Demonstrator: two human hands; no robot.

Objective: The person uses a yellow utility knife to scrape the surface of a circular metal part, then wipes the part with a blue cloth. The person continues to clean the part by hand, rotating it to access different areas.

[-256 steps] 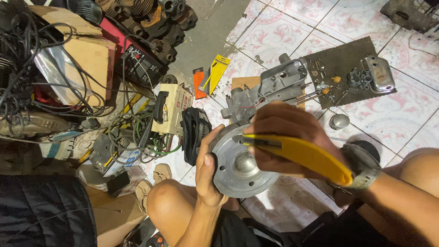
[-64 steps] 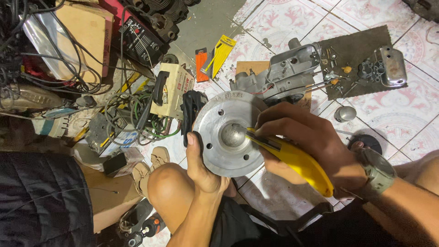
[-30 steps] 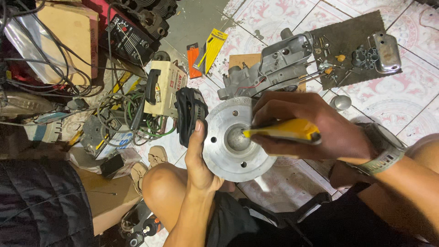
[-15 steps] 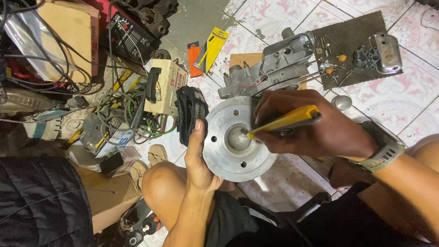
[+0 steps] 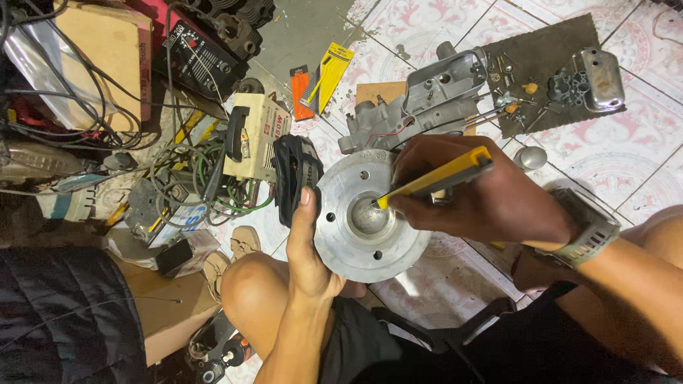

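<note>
Yellow knife (image 5: 435,177) tip has crept a bit deeper into the round metal disc's (image 5: 366,217) centre bowl, so scraping goes on; right hand (image 5: 473,192) clamped on the knife, left hand (image 5: 307,249) gripping the disc's near-left rim, above the knee.

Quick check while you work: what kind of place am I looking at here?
Most likely a small home engine-repair workshop, worked on the floor. A stripped metal engine casing lies on patterned floor tiles, small parts sit on a dark mat, and welding machines with tangled cables crowd the left.
</note>
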